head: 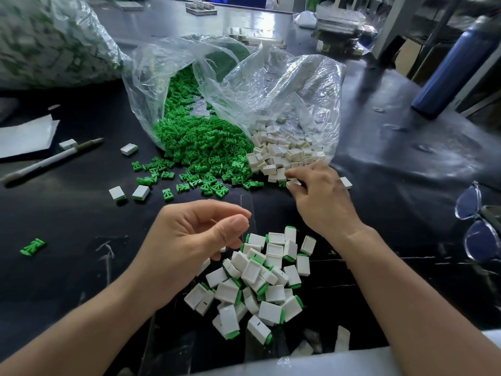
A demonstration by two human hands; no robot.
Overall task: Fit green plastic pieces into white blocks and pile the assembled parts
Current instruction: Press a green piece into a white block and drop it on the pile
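Right grip (320, 196) pinches a white block (294, 182) at the edge of the loose blocks (282, 156). Left grip (189, 240), loosely curled and empty, hovers over the assembled parts (257, 280).

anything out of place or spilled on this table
A few strays: one green piece lies alone at the far left, two finished parts sit apart from the main pile, and a white block lies near the pen. Nothing looks broken.
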